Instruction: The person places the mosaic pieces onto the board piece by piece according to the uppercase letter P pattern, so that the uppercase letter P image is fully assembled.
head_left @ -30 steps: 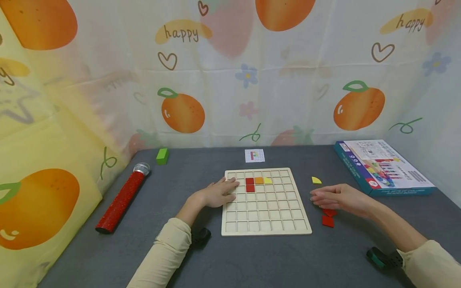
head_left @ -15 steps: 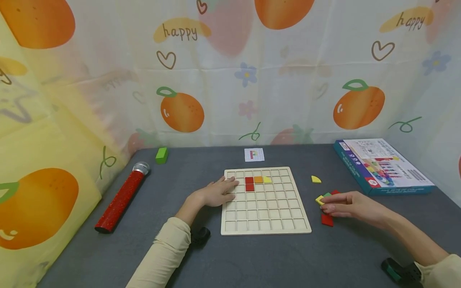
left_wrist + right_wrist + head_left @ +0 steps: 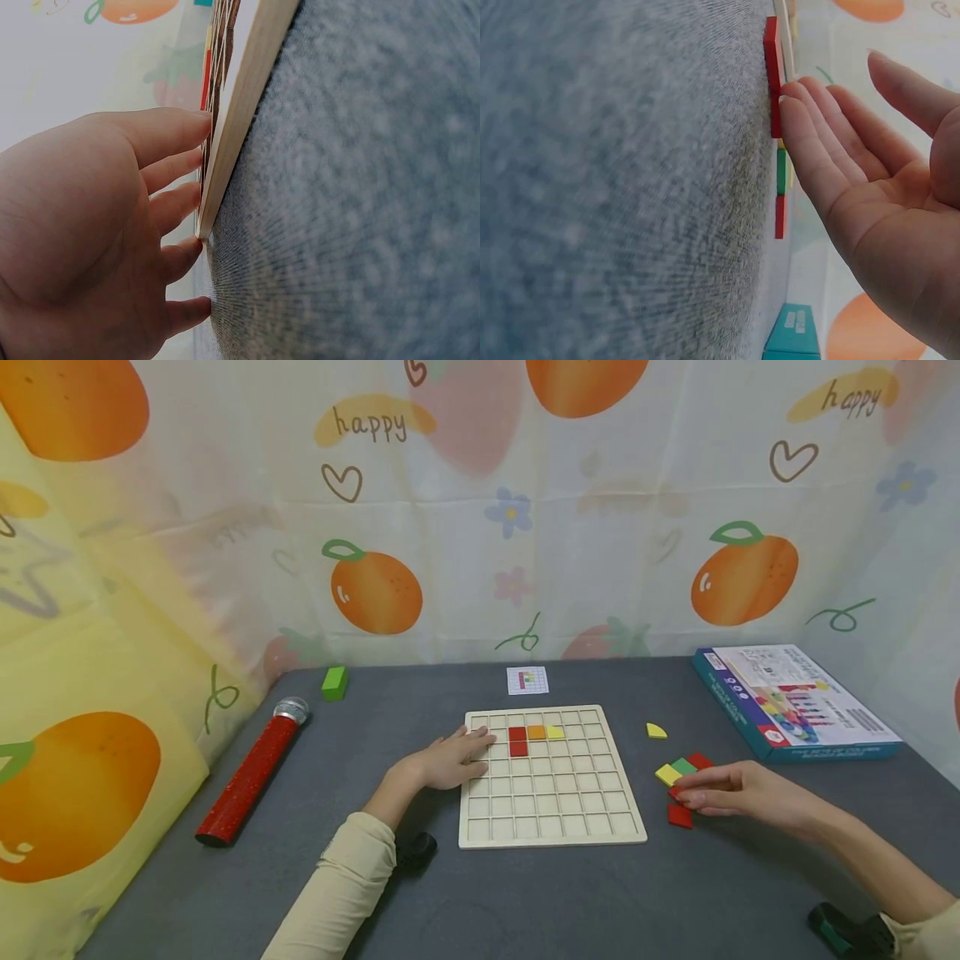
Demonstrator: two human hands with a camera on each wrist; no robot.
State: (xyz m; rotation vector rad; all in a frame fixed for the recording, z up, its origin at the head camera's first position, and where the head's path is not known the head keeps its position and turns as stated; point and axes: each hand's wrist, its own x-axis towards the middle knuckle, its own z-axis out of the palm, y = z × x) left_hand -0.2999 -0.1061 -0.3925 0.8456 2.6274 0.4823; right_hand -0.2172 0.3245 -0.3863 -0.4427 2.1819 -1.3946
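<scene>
A pale wooden grid board [image 3: 555, 828] lies on the dark table. Set in its upper cells are two red squares [image 3: 517, 741], an orange square [image 3: 536, 732] and a yellow square [image 3: 555, 732]. My left hand [image 3: 445, 763] rests on the board's left edge with fingers spread. To the right of the board, my right hand [image 3: 738, 791] is over a small group of tiles, its fingers extended and thumb apart. Its fingertips touch a partly hidden red tile [image 3: 775, 112]. Around it lie another red tile [image 3: 680, 816], a yellow tile [image 3: 667, 774], a green tile [image 3: 683, 766] and a further red one [image 3: 701, 761].
A yellow quarter-round piece [image 3: 656, 731] lies beyond the tile group. Behind the board is a small pattern card [image 3: 527, 680]. A boxed set [image 3: 802, 706] lies at the back right. On the left are a red microphone [image 3: 251, 777] and a green block [image 3: 334, 683].
My right hand has drawn back toward the near right, uncovering the yellow and green tiles, and now reaches the red tile nearer me. The left hand stays on the board.
</scene>
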